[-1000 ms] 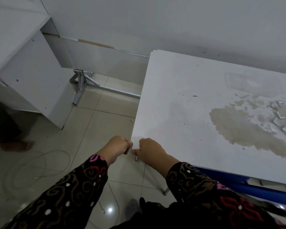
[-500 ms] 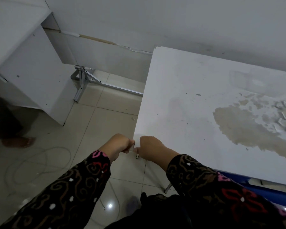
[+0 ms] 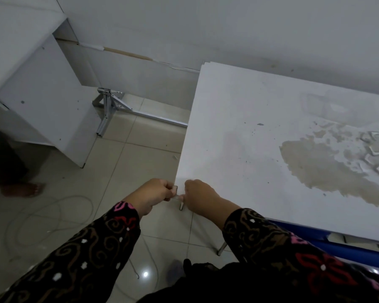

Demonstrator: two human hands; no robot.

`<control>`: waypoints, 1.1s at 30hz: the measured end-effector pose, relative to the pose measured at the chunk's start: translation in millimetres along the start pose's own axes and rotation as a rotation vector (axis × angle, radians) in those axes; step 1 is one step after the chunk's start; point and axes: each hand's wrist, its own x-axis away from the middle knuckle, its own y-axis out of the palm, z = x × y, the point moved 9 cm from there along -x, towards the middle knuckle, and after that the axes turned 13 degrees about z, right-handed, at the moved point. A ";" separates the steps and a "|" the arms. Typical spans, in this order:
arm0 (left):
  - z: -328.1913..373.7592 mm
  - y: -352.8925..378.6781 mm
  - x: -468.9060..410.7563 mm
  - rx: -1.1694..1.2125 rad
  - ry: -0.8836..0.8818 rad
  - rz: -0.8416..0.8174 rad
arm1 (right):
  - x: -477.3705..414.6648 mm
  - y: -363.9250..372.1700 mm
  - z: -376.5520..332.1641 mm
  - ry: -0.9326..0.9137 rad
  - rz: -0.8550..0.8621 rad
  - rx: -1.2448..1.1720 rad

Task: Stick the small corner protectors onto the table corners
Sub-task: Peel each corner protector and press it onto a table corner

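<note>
At lower centre, a clear protector [image 3: 178, 196] is pinched by curled fingers of the left hand [image 3: 154, 193] and right hand [image 3: 200, 197] at the table [image 3: 239, 138] corner; fixing is judged unfinished, with other corners left to do.

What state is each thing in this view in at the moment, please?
left hand, pinching the corner protector.
right hand, pinching it from the other side.
corner protector, held at the table corner; stuck or not, cannot tell.
table, standing, top coating peeled in a patch.
spare protectors, lying loose on the table.
</note>
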 end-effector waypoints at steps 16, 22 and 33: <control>-6.0 3.9 9.7 0.129 0.014 0.159 | 2.0 0.4 0.2 -0.018 0.043 0.019; -6.7 7.6 9.7 0.095 -0.005 0.102 | -0.1 -0.3 0.7 -0.040 0.034 0.027; -6.9 4.7 5.8 0.085 -0.013 0.151 | 2.0 -3.7 -0.7 -0.055 0.051 -0.008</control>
